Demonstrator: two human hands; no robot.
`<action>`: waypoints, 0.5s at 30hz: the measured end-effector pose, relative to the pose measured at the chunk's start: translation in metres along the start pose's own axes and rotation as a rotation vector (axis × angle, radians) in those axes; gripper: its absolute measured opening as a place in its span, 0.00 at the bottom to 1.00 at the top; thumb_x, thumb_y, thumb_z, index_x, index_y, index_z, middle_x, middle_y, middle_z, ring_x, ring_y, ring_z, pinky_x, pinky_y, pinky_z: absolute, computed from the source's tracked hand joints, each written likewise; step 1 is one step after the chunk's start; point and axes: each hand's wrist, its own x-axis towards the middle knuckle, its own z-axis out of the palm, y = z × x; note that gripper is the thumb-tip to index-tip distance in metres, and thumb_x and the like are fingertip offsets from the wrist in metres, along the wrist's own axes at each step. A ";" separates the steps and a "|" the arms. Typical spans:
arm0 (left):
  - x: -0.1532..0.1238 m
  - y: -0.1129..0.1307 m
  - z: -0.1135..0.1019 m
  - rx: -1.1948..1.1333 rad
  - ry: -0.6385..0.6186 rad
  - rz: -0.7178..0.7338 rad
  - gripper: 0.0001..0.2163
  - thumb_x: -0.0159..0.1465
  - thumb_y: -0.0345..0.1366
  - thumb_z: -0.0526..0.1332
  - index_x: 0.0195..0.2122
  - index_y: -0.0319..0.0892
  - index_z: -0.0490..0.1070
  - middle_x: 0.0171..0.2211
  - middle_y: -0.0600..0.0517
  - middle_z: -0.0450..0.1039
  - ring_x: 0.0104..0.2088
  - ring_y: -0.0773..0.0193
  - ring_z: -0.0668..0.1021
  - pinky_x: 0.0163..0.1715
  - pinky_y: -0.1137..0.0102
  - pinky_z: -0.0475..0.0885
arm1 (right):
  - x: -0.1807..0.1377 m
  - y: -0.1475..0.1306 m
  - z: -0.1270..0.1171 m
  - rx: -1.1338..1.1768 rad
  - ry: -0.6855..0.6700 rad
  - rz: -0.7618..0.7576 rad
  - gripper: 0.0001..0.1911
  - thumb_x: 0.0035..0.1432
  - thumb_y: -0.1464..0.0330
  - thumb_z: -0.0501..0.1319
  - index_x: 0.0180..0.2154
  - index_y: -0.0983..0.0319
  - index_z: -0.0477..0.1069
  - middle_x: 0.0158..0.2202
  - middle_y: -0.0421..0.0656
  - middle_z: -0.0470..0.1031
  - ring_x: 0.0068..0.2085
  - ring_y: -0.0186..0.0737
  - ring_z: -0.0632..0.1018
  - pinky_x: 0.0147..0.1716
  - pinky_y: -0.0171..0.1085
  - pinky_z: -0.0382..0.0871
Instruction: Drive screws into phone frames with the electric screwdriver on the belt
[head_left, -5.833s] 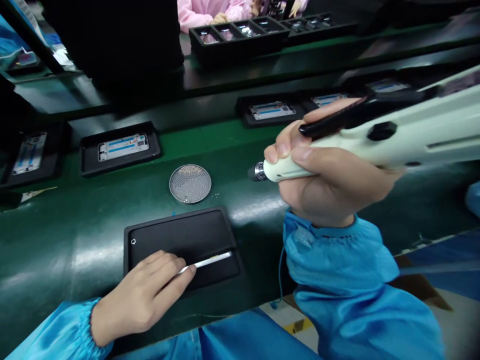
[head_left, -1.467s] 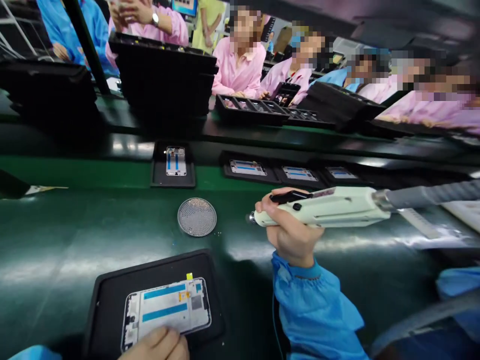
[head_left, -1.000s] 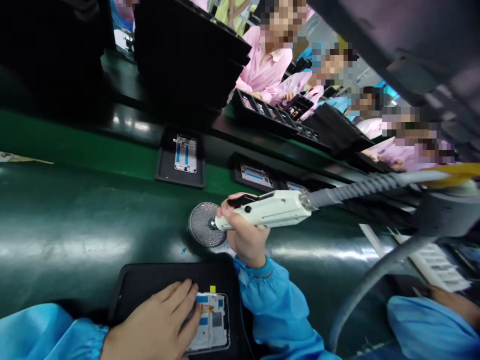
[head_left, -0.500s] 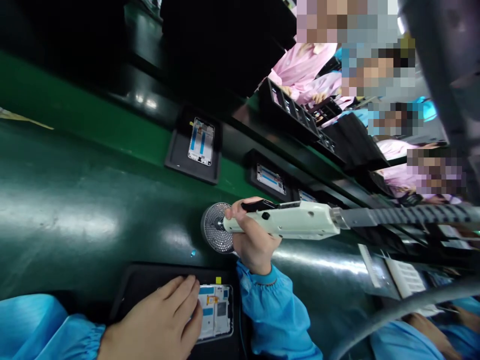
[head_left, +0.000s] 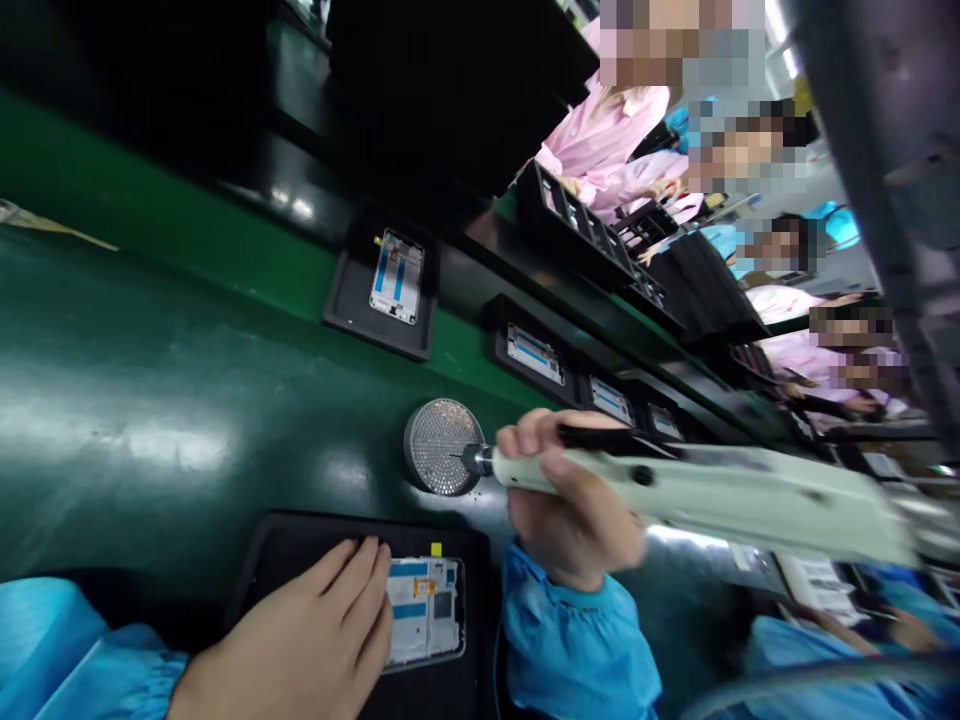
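Observation:
My right hand is wrapped round a pale green electric screwdriver, which lies nearly level and is blurred at its rear. Its tip is over the edge of a round metal dish with a perforated top; whether it touches is unclear. My left hand lies flat with fingers stretched out, covering the left part of an opened phone frame. Blue strips, an orange flex piece and a yellow tab show on the phone. Beneath it is a black tray.
Beyond the dish, another phone frame lies in a black tray, with several more trayed phones in a row to the right. A black rack stands farther back. People in pink and blue work at the upper right and lower right.
The screwdriver has drawn back to the right and tilted, uncovering more of the perforated dish. My right hand moved right and slightly down with it. My left hand stays on the phone frame.

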 end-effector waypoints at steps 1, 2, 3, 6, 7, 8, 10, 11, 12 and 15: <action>-0.001 -0.001 0.000 0.000 -0.003 0.013 0.22 0.63 0.48 0.64 0.49 0.35 0.76 0.51 0.37 0.77 0.52 0.45 0.77 0.55 0.53 0.64 | -0.005 -0.010 -0.003 -0.015 -0.007 -0.017 0.11 0.45 0.74 0.64 0.35 0.59 0.76 0.23 0.38 0.65 0.28 0.35 0.70 0.26 0.37 0.65; -0.002 -0.002 0.001 -0.002 -0.003 0.028 0.23 0.63 0.48 0.64 0.51 0.33 0.75 0.53 0.35 0.75 0.53 0.43 0.77 0.56 0.52 0.63 | -0.012 -0.019 -0.005 -0.038 -0.025 -0.024 0.11 0.46 0.74 0.64 0.35 0.59 0.76 0.24 0.38 0.65 0.28 0.35 0.70 0.25 0.36 0.64; -0.002 -0.002 0.002 -0.003 0.000 0.040 0.24 0.64 0.48 0.63 0.52 0.31 0.74 0.54 0.33 0.74 0.54 0.41 0.76 0.57 0.51 0.63 | -0.020 -0.026 -0.006 -0.063 -0.049 -0.013 0.11 0.47 0.73 0.64 0.36 0.58 0.76 0.24 0.38 0.65 0.28 0.35 0.69 0.25 0.36 0.64; -0.001 -0.004 0.002 -0.030 0.008 0.061 0.20 0.65 0.44 0.62 0.51 0.31 0.74 0.54 0.32 0.74 0.54 0.40 0.76 0.56 0.49 0.65 | -0.048 -0.034 -0.008 -0.124 -0.133 0.099 0.12 0.52 0.73 0.63 0.39 0.56 0.75 0.26 0.39 0.65 0.29 0.35 0.69 0.25 0.37 0.65; 0.000 -0.005 0.001 -0.048 0.004 0.069 0.18 0.65 0.42 0.62 0.49 0.32 0.75 0.53 0.33 0.74 0.53 0.39 0.77 0.55 0.49 0.66 | -0.057 -0.033 -0.008 -0.136 -0.161 0.135 0.12 0.53 0.73 0.63 0.41 0.56 0.75 0.27 0.39 0.65 0.30 0.36 0.70 0.26 0.37 0.65; 0.000 -0.005 0.000 -0.065 -0.002 0.077 0.16 0.66 0.41 0.61 0.48 0.33 0.75 0.53 0.34 0.75 0.53 0.39 0.77 0.54 0.49 0.68 | -0.064 -0.032 -0.008 -0.143 -0.188 0.159 0.13 0.54 0.73 0.62 0.42 0.56 0.74 0.28 0.39 0.65 0.31 0.36 0.70 0.27 0.38 0.66; 0.001 -0.005 -0.002 -0.088 -0.009 0.088 0.14 0.66 0.40 0.61 0.45 0.35 0.76 0.52 0.35 0.76 0.52 0.39 0.77 0.53 0.48 0.69 | -0.072 -0.028 -0.007 -0.149 -0.240 0.173 0.13 0.55 0.74 0.62 0.43 0.56 0.73 0.28 0.39 0.66 0.32 0.37 0.71 0.28 0.39 0.67; 0.002 -0.006 -0.003 -0.090 -0.009 0.088 0.13 0.66 0.40 0.61 0.45 0.35 0.77 0.52 0.36 0.76 0.52 0.40 0.78 0.53 0.48 0.70 | -0.074 -0.026 -0.006 -0.150 -0.261 0.174 0.14 0.56 0.74 0.62 0.44 0.56 0.73 0.29 0.39 0.66 0.32 0.37 0.71 0.28 0.40 0.67; 0.002 -0.006 -0.004 -0.088 -0.006 0.085 0.13 0.66 0.40 0.61 0.45 0.35 0.77 0.51 0.36 0.76 0.52 0.41 0.78 0.53 0.49 0.71 | -0.075 -0.025 -0.005 -0.151 -0.278 0.177 0.14 0.56 0.74 0.62 0.44 0.56 0.73 0.29 0.39 0.66 0.32 0.37 0.71 0.28 0.40 0.67; 0.003 -0.006 -0.005 -0.078 0.004 0.084 0.14 0.66 0.39 0.60 0.45 0.34 0.77 0.51 0.36 0.77 0.51 0.42 0.78 0.52 0.50 0.72 | -0.074 -0.023 -0.003 -0.152 -0.284 0.179 0.14 0.56 0.74 0.62 0.44 0.56 0.73 0.29 0.39 0.66 0.32 0.36 0.70 0.28 0.40 0.67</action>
